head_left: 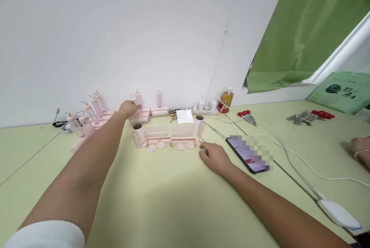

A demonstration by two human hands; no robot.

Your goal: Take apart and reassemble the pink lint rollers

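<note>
Reaching to the back, my left hand (128,109) has its fingers pressed together at a pink bottle (138,98) with a heart-shaped loop beside it; what the fingertips hold is too small to tell. My right hand (214,157) rests on the table with bent fingers, just right of the opened pink cases. Two pink trays (158,141) (184,142) lie side by side with clear covers (156,131) behind them and round pink discs (152,148) in front. A roll (138,128) stands at the left end, another roll (200,120) at the right.
Pink bottles (75,124) and cases stand at the left. A phone (245,155) lies right of my right hand, near white cables (306,166). Behind are a power strip (208,112), a drink bottle (226,100) and red-handled tools (248,117). Another person's hand (361,145) is far right.
</note>
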